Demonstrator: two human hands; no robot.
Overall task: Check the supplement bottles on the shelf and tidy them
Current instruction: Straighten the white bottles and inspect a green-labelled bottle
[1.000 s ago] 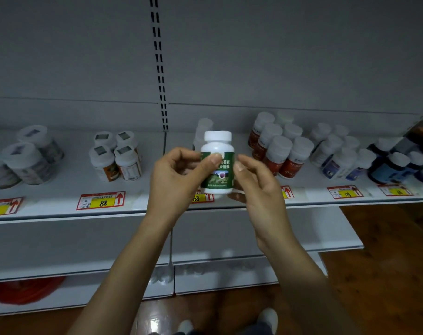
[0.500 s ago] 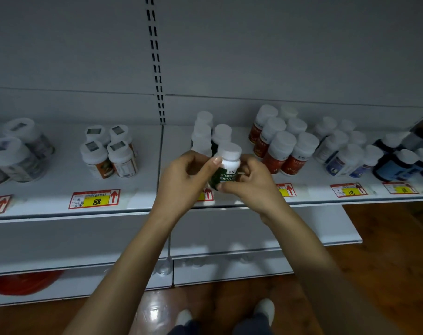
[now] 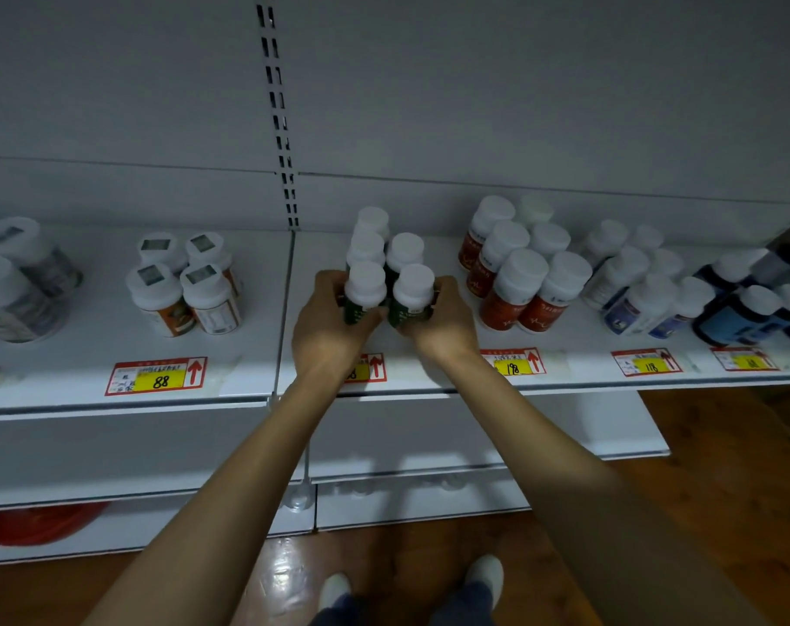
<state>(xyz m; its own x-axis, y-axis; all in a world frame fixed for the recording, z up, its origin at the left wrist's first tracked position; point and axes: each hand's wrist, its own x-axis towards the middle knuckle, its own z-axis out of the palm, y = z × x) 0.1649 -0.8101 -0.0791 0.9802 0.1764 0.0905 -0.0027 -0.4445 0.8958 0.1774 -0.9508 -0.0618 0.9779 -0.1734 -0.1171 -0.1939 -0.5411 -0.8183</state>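
Several green-labelled supplement bottles with white caps stand in a cluster at the middle of the white shelf (image 3: 113,327). My left hand (image 3: 325,332) curls round the front left green bottle (image 3: 364,291). My right hand (image 3: 438,327) curls round the front right green bottle (image 3: 412,293). Both front bottles stand upright side by side on the shelf, touching each other. More green bottles (image 3: 404,253) stand right behind them.
Red-labelled bottles (image 3: 515,291) stand close to the right of my right hand, then purple-labelled bottles (image 3: 632,291) and dark blue bottles (image 3: 741,314). Orange-labelled bottles (image 3: 181,286) and larger jars (image 3: 18,282) stand to the left. Price tags (image 3: 156,377) line the shelf's front edge.
The green bottle held up in both hands has come down onto the shelf at the front right of the cluster. My left hand has shifted onto the front left bottle.
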